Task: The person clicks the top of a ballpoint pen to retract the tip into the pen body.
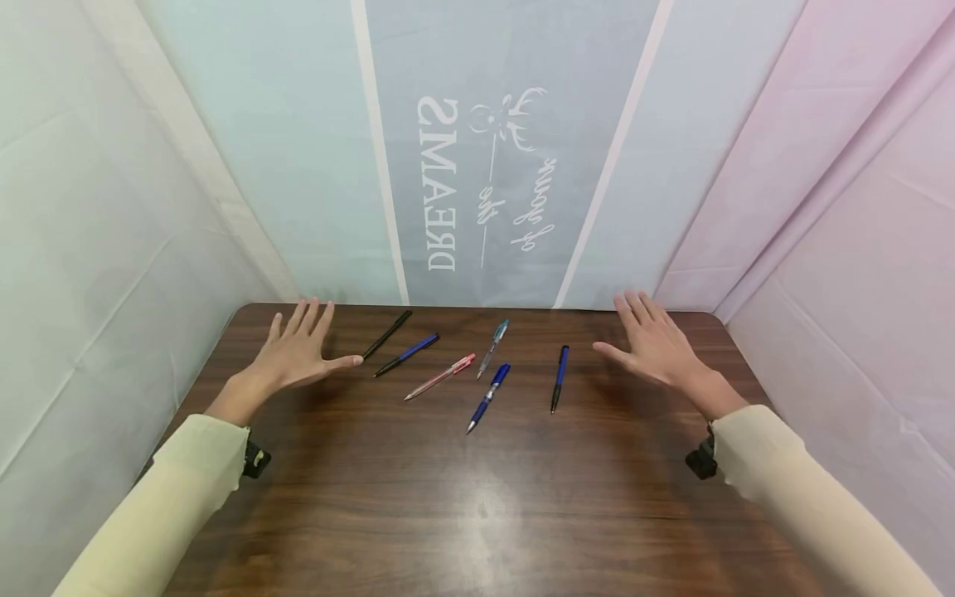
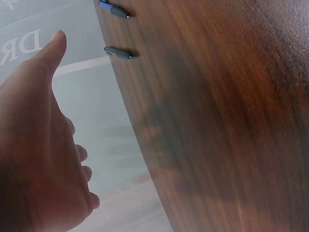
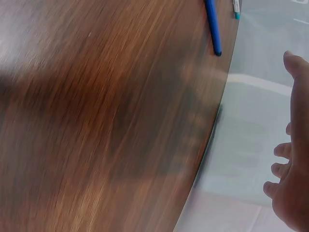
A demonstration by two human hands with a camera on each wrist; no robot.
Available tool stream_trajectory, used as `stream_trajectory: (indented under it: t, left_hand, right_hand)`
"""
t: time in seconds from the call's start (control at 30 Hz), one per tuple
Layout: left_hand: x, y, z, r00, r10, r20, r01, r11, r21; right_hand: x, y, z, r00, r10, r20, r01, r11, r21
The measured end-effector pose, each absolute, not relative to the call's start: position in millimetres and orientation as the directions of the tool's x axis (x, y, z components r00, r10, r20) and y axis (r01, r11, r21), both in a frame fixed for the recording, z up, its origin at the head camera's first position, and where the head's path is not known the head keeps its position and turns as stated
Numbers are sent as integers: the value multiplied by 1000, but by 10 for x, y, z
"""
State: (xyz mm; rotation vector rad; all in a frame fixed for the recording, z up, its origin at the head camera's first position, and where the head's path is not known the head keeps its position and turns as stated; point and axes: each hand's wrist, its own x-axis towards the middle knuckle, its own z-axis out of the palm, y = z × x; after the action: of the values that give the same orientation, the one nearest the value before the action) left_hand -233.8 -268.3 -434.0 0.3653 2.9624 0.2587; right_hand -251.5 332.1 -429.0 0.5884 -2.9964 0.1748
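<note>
My left hand [image 1: 294,352] is spread with straight fingers over the table's far left, holding nothing. Its thumb tip overlaps the lower end of a black pen [image 1: 387,334] in the head view. My right hand [image 1: 652,348], also spread and holding nothing, is over the far right. Nearest to it lies a blue pen with a black grip [image 1: 561,377]. Between the hands lie another blue-and-black pen [image 1: 406,355], a red clear-barrelled pen [image 1: 440,376], a teal-topped clear pen [image 1: 492,348] and a blue pen with a silver tip [image 1: 488,398]. The left wrist view shows the black pen [image 2: 119,52] beyond the thumb.
The brown wooden table [image 1: 373,514] has rounded far corners. A grey-blue cloth with mirrored lettering [image 1: 440,182] hangs right behind its far edge. Pale cloth walls [image 1: 89,207] stand at the left and right. Small black devices [image 1: 255,458] are strapped at both wrists.
</note>
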Motion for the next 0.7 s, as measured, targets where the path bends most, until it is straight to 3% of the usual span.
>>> stream_trajectory:
  t: [0.7]
  left_hand:
    - [-2322,-2596,-4491,-956,290,-43,274,936,220]
  right_hand:
    - [-2609,2733,-4412,-873,-459,162,-481,865,-143]
